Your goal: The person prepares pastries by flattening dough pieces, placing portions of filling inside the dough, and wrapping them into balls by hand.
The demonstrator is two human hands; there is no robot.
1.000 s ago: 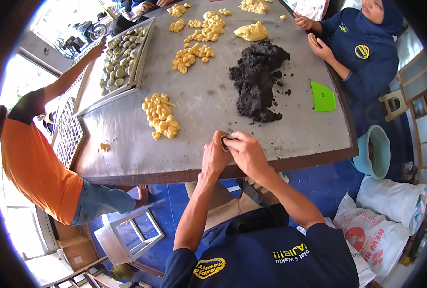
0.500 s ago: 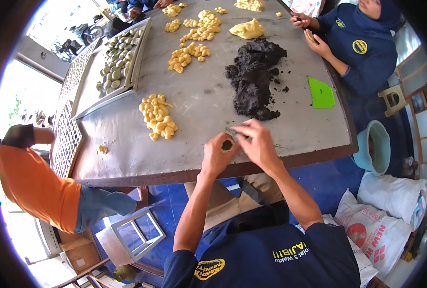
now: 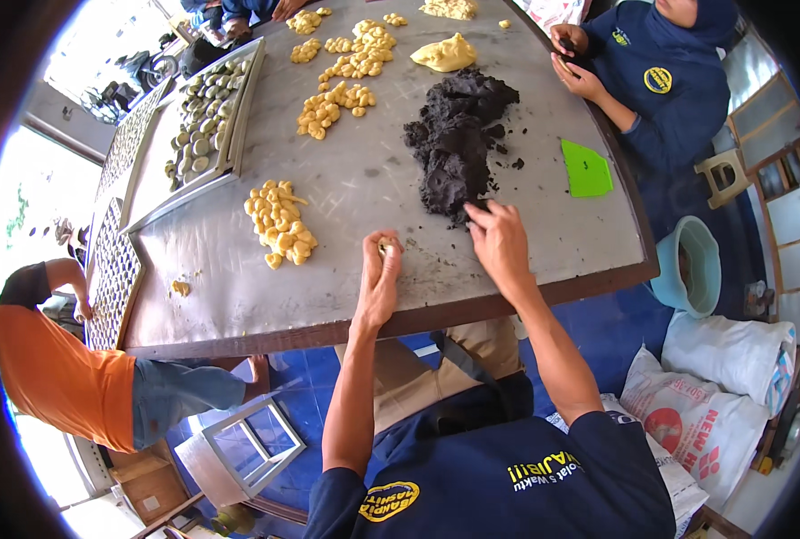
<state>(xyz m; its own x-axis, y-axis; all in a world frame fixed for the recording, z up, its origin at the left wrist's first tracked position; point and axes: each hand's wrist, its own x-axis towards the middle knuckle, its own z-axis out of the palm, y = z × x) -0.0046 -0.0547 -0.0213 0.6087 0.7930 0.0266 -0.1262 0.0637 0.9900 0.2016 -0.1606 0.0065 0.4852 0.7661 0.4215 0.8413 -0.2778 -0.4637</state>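
Workshop with blue tiled floor, metal-topped table with a brown edge; the mound of dark paste on it is the reference here. Left hand is nearer the wearer than the mound and to its left, clear of it, fingers curled round a small piece of pale dough; the dough is mostly hidden, a bit shows at the top of the grip. Right hand is at the mound's near end, fingers partly bent, fingertips at the paste; can't tell if it's pinching any. Loose crumbs lie along the mound's right side. Yellow dough balls are heaped left of the mound and toward the wearer; more dough-ball clusters sit left of its far half. Smooth yellow dough lump just beside its far end. Green plastic scraper lies flat, right of the mound. Tray of round pieces well left of it. Co-worker in navy stands right of the mound, both hands raised, holding something small. Person in orange is far left of it, nearer the wearer. Pale blue tub and white sacks sit off-table, right of the mound and nearer the wearer.
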